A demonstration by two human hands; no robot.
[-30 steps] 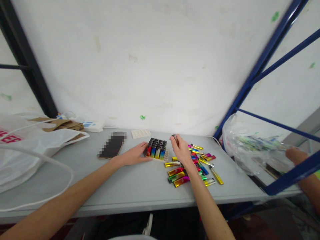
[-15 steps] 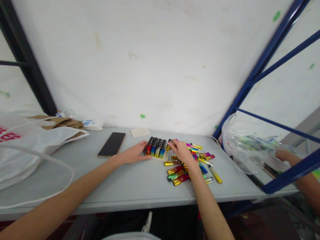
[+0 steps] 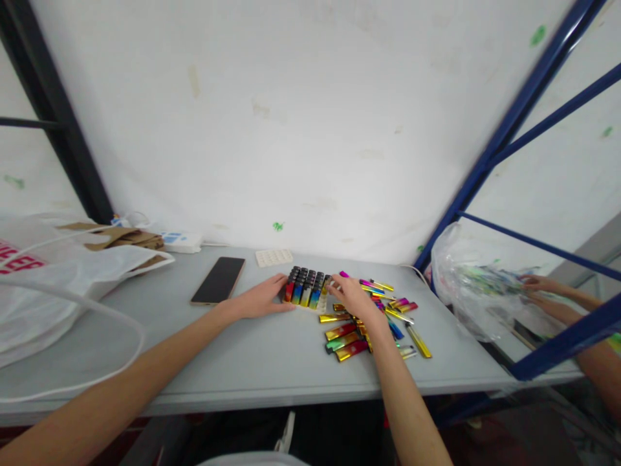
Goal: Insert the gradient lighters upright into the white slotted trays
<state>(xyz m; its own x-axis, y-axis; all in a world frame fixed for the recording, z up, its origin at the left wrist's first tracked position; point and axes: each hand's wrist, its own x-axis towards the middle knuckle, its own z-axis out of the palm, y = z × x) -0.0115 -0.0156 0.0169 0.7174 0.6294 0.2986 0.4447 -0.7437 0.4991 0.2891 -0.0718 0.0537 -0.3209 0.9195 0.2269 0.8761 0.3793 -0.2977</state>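
Observation:
A small tray of upright coloured lighters [image 3: 305, 288] with black caps stands on the grey table [image 3: 272, 362]. My left hand [image 3: 259, 299] lies flat against the tray's left side, fingers stretched out. My right hand [image 3: 353, 295] is at the tray's right edge, fingers curled on a lighter there; whether it is gripped or just pressed I cannot make out. Just right of the tray lies a heap of loose metallic lighters [image 3: 376, 320] in gold, red, green and pink.
A dark phone [image 3: 218, 280] lies left of the tray, an empty white tray [image 3: 273, 257] behind it. White plastic bags [image 3: 58, 285] and brown paper are at far left. A clear bag [image 3: 478, 291] sits right, behind blue frame bars [image 3: 557, 343]; another person's hands [image 3: 541, 291] reach into it.
My right hand came down from above the table, where it held a lighter up, to the tray's right edge. The other person's hands moved further into the clear bag.

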